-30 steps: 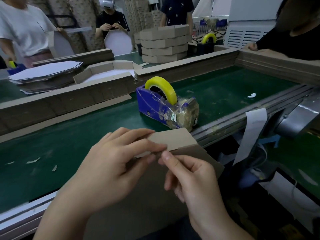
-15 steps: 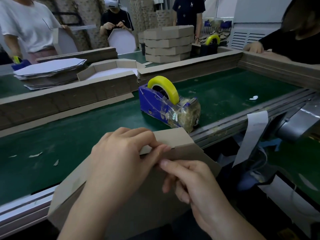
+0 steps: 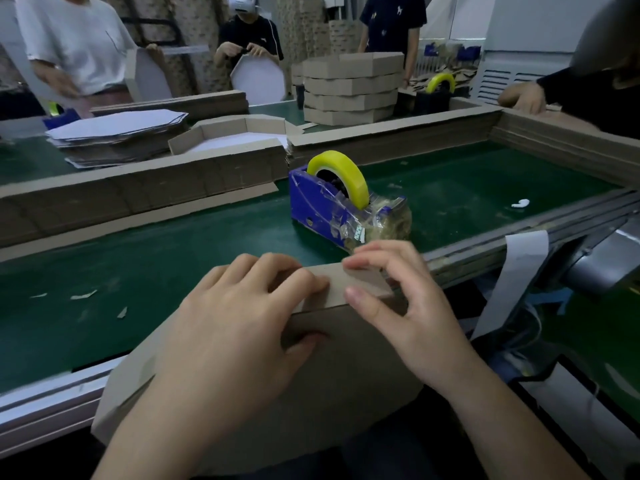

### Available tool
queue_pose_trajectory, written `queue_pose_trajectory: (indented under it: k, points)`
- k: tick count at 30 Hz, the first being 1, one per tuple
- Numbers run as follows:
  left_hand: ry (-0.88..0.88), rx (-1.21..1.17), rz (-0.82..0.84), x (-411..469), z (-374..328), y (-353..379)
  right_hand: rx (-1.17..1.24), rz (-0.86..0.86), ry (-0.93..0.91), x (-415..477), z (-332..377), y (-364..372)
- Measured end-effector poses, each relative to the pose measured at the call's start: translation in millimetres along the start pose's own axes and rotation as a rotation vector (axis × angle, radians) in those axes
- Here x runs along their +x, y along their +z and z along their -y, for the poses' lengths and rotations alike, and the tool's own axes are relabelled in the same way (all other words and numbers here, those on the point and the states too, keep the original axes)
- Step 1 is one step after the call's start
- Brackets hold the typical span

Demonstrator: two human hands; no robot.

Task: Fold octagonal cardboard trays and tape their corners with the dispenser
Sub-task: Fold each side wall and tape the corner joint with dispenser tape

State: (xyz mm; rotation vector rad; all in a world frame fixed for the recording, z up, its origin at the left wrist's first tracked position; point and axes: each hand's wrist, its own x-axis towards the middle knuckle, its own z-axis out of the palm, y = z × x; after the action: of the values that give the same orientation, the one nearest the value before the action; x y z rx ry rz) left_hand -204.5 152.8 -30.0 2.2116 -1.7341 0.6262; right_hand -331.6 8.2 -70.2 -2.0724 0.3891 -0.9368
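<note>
Head view: in the lower centre of the frame a cardboard tray stands tilted against the near edge of the green belt. The left hand grasps its upper wall, fingers over the rim and thumb on the flat face. The right hand pinches the tray's corner between thumb and fingers.

No tape strip shows on the fingers, so this corner looks folded but not yet taped. The tape dispenser sits just beyond, untouched. Finished trays are stacked at upper centre, and flat blanks wait at upper left, so plenty appears left.
</note>
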Motion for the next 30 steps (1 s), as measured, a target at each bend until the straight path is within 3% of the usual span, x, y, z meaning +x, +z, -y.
queue_pose_trajectory:
  k: [6, 11, 18, 24, 30]
  points:
    - [-0.083, -0.072, 0.028, 17.1, 4.6, -9.8, 0.046, 0.128, 0.016, 24.0, 2.4, -1.3]
    - [-0.161, -0.128, -0.014, 25.1, 15.3, -6.5, 0.013, 0.031, -0.047, 65.7, -1.1, -17.1]
    - [-0.309, -0.164, -0.104, 41.7, 38.1, -13.7, -0.137, -0.048, 0.003, 160.2, -20.3, -32.3]
    - [-0.425, -0.346, -0.089, 60.1, 52.4, -21.6, -0.36, 0.081, 0.121, 250.4, -59.5, -22.4]
    - [-0.513, -0.443, -0.029, 80.2, 68.8, -24.8, -0.799, 0.282, 0.072, 331.1, -104.2, 3.7]
